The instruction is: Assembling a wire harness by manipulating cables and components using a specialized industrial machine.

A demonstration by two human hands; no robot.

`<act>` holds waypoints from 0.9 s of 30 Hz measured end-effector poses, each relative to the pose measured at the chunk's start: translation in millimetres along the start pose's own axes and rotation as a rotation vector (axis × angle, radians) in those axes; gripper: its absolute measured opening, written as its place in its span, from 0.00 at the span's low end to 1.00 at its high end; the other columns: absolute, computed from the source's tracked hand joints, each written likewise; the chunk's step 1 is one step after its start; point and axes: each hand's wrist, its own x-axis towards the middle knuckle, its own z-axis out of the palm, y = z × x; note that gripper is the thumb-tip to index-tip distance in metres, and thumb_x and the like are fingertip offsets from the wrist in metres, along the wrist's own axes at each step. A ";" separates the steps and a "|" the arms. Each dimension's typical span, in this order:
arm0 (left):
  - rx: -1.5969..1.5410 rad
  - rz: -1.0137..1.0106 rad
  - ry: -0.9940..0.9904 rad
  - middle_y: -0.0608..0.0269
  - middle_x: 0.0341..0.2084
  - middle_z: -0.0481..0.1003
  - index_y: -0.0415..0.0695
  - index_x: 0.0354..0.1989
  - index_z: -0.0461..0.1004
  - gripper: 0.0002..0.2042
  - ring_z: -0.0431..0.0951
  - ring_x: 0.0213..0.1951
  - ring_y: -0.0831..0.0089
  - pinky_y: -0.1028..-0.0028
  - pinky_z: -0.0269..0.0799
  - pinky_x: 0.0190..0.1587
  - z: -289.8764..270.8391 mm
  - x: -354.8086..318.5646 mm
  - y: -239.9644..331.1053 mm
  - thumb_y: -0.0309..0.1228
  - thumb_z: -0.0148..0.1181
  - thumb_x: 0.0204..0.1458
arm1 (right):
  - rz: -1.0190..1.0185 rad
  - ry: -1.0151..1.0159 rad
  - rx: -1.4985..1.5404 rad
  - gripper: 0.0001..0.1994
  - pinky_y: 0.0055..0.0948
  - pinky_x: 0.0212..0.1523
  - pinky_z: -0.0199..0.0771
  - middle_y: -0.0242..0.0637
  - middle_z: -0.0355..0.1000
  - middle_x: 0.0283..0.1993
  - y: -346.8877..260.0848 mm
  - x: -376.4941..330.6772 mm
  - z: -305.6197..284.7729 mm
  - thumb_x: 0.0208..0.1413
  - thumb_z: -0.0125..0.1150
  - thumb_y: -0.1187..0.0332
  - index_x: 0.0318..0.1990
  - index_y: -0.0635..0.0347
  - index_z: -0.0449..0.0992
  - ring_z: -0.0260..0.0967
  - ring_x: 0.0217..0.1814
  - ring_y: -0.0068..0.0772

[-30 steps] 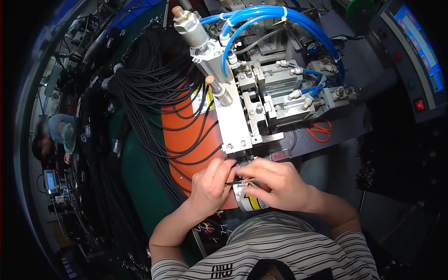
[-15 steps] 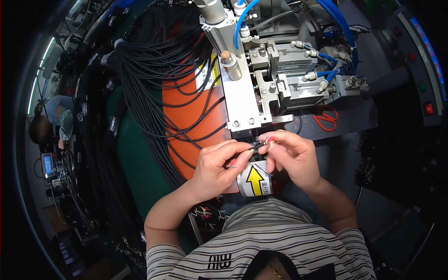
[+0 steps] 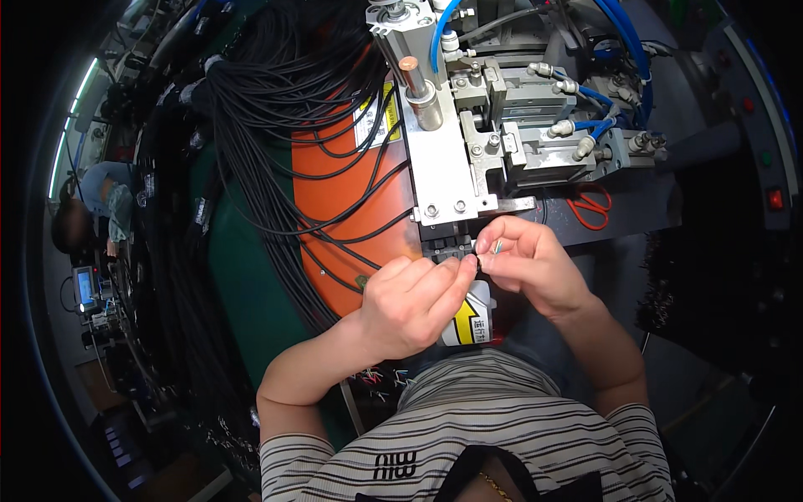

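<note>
My left hand (image 3: 414,303) and my right hand (image 3: 529,261) meet just below the small black fixture (image 3: 442,246) at the foot of a grey metal machine (image 3: 468,142). Both pinch the end of a thin black cable (image 3: 368,224); fine light wire tips stick out between my right thumb and forefinger. The cable runs back to the left over an orange panel (image 3: 335,201). Below my hands sits a white label with a yellow arrow (image 3: 468,322).
A thick bundle of black cables (image 3: 251,125) hangs over the orange panel and a green surface (image 3: 242,276). Blue air hoses (image 3: 619,50) feed the machine. Orange-handled scissors (image 3: 590,207) lie right of it. Another person (image 3: 92,209) is at far left.
My hands moved from low near the arrow label up to the black fixture under the machine. The view also shifted, so the machine sits lower in the picture.
</note>
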 end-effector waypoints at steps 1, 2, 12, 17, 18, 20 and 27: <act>0.001 0.002 0.001 0.59 0.29 0.78 0.34 0.44 0.78 0.17 0.71 0.20 0.74 0.74 0.58 0.21 0.4 -0.5 -0.9 0.25 0.61 0.43 | 0.001 0.001 0.000 0.04 0.13 0.22 0.57 0.34 0.72 0.36 0.0 -0.9 1.7 0.61 0.57 0.74 0.41 0.65 0.73 0.60 0.24 0.13; 0.002 0.004 0.003 0.60 0.29 0.78 0.34 0.45 0.78 0.18 0.70 0.20 0.74 0.74 0.58 0.21 0.8 -0.8 -1.3 0.25 0.61 0.43 | -0.030 0.029 0.015 0.04 0.14 0.23 0.57 0.33 0.72 0.36 -0.4 -2.6 5.7 0.60 0.57 0.74 0.41 0.64 0.73 0.59 0.24 0.13; -0.027 -0.028 -0.001 0.60 0.27 0.77 0.35 0.42 0.77 0.15 0.71 0.20 0.72 0.73 0.60 0.22 3.2 1.4 0.8 0.24 0.64 0.44 | -0.064 0.050 0.022 0.07 0.14 0.25 0.58 0.30 0.71 0.31 4.2 -3.7 4.7 0.60 0.59 0.75 0.44 0.65 0.72 0.61 0.25 0.12; -0.195 -0.174 0.004 0.60 0.23 0.75 0.35 0.40 0.76 0.11 0.74 0.21 0.68 0.72 0.66 0.23 3.3 1.2 0.0 0.20 0.63 0.47 | -0.158 0.100 -0.005 0.08 0.15 0.23 0.62 0.35 0.73 0.32 2.0 -11.5 20.7 0.62 0.54 0.76 0.46 0.67 0.74 0.67 0.25 0.16; -0.251 -0.214 0.021 0.60 0.22 0.74 0.35 0.40 0.75 0.10 0.74 0.21 0.67 0.72 0.67 0.23 3.1 1.1 -0.6 0.19 0.63 0.48 | -0.158 0.099 -0.006 0.08 0.15 0.23 0.62 0.35 0.73 0.32 0.6 -11.6 19.3 0.62 0.54 0.76 0.46 0.67 0.74 0.67 0.25 0.16; -0.308 -0.257 0.005 0.59 0.22 0.74 0.36 0.40 0.75 0.10 0.75 0.21 0.67 0.72 0.68 0.24 1.8 1.3 -2.1 0.18 0.62 0.48 | -0.068 0.104 0.152 0.09 0.15 0.23 0.65 0.38 0.75 0.33 -3.1 -12.0 18.8 0.62 0.54 0.76 0.47 0.69 0.75 0.69 0.26 0.18; -0.785 -0.514 -0.008 0.58 0.22 0.74 0.36 0.37 0.75 0.07 0.76 0.21 0.67 0.72 0.70 0.22 3.8 2.8 -8.6 0.20 0.62 0.50 | -0.118 0.066 0.102 0.09 0.16 0.24 0.71 0.41 0.76 0.35 -0.5 -9.1 13.5 0.62 0.55 0.77 0.47 0.72 0.77 0.73 0.27 0.22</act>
